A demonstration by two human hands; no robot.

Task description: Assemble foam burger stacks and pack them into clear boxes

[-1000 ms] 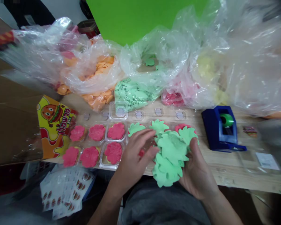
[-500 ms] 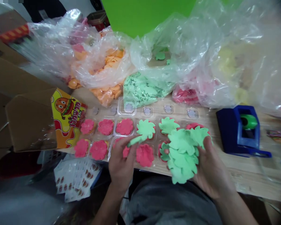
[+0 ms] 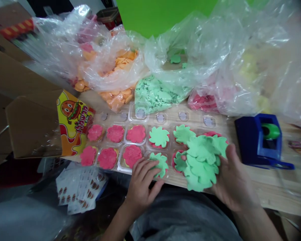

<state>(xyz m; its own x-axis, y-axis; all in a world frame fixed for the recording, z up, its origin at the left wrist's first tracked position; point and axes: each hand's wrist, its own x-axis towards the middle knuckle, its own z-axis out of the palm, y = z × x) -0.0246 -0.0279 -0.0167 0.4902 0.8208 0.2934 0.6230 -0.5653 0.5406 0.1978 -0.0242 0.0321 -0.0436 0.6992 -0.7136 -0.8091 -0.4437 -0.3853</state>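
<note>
My right hand (image 3: 234,179) is closed around a loose stack of green leaf-shaped pieces (image 3: 202,164), held over the right end of the clear plastic containers. My left hand (image 3: 145,182) has its fingers outstretched, the tips touching a green leaf piece (image 3: 160,164) that lies on a red flower-shaped piece in the front row. Behind it, another green leaf (image 3: 159,136) rests flat on a red piece. To the left, several red flower pieces (image 3: 107,158) lie uncovered in the containers. The stack hides part of the rightmost compartments.
Plastic bags of orange pieces (image 3: 117,95), green pieces (image 3: 158,92) and red pieces (image 3: 203,100) line the back. A blue tape dispenser (image 3: 248,144) stands right. An open cardboard box (image 3: 32,127), a printed burger carton (image 3: 74,117) and sticker sheets (image 3: 77,187) are on the left.
A green leaf piece from my left hand now lies on the red piece in the front row. The left hand has opened and moved right; the right hand still holds its stack.
</note>
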